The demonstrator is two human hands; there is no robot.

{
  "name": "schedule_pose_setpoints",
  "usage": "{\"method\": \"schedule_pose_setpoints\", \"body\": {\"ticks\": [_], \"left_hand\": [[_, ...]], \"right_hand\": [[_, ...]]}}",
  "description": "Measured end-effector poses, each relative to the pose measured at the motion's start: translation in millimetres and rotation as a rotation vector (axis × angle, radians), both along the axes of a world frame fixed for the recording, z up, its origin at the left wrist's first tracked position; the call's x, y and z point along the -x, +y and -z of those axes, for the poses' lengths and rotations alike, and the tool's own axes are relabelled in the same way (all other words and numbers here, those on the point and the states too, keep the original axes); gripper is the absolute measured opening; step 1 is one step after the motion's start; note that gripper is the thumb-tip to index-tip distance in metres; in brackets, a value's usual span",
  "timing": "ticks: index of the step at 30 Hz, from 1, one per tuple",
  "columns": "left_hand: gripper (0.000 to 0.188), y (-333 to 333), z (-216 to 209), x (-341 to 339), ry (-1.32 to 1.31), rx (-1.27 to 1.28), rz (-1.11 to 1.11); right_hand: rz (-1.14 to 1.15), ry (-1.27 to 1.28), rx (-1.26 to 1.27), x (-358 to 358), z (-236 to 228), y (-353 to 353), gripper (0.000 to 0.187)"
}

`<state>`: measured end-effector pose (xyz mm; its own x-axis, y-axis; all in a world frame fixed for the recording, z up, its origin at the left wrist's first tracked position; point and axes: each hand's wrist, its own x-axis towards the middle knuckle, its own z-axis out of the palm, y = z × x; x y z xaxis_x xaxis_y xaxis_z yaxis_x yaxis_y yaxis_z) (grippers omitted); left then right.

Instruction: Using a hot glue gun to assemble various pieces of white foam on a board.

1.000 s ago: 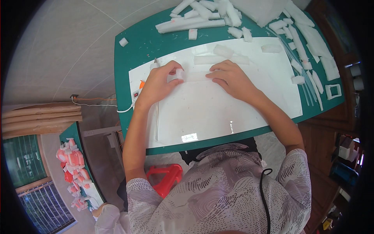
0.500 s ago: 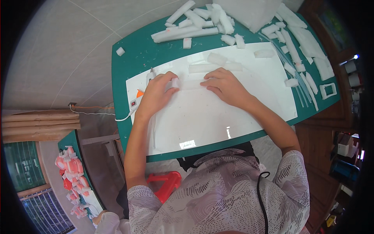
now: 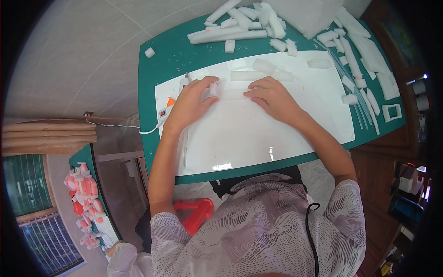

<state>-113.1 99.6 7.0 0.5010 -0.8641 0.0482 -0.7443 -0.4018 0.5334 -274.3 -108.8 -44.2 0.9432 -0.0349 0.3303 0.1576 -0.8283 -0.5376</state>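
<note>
My left hand (image 3: 188, 102) grips a small white foam block (image 3: 213, 89) between thumb and fingers, at the left end of a white foam strip (image 3: 232, 94). The strip lies flat on the white board (image 3: 240, 134) and hardly stands out from it. At its right end, my right hand (image 3: 273, 98) is closed, thumb and fingers around the tip. Just beyond the strip lie a longer foam bar (image 3: 260, 76) and a short foam block (image 3: 264, 65). Beside my left hand rests a white glue gun (image 3: 183, 83) with an orange part and a red switch, partly hidden by that hand.
Loose white foam offcuts (image 3: 226, 35) are heaped at the back of the green table (image 3: 175, 60). More foam pieces (image 3: 364, 53) and thin clear sticks (image 3: 362, 113) lie at the right. A red stool (image 3: 198, 212) stands below. Someone else's sleeve (image 3: 124, 261) shows at lower left.
The whole view has shifted slightly, so the table sits a little further right. Both hands keep nearly the same places on the foam.
</note>
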Motion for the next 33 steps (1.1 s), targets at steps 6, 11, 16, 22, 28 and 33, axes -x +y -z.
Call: {"method": "schedule_pose_setpoints", "body": {"ticks": [6, 11, 16, 22, 28, 33], "left_hand": [[0.065, 7, 2, 0, 0.013, 0.012, 0.035], [0.067, 10, -4, -1, 0.020, 0.015, 0.044], [0.064, 13, -12, -1, 0.065, 0.051, 0.037], [0.047, 16, -6, -6, 0.119, 0.128, 0.008], [0.031, 11, -6, -4, 0.092, 0.160, 0.030], [0.027, 9, -5, -4, 0.065, 0.155, 0.040]], "right_hand": [[-0.012, -0.005, -0.010, 1, -1, -1, 0.020], [-0.021, -0.017, 0.009, 2, -2, -1, 0.018], [-0.016, -0.010, 0.012, 3, -1, -2, 0.018], [-0.019, -0.011, 0.008, 3, -3, -1, 0.018], [-0.022, -0.022, 0.010, 2, 0, -1, 0.018], [-0.013, -0.015, 0.016, 3, -2, 0, 0.019]]}}
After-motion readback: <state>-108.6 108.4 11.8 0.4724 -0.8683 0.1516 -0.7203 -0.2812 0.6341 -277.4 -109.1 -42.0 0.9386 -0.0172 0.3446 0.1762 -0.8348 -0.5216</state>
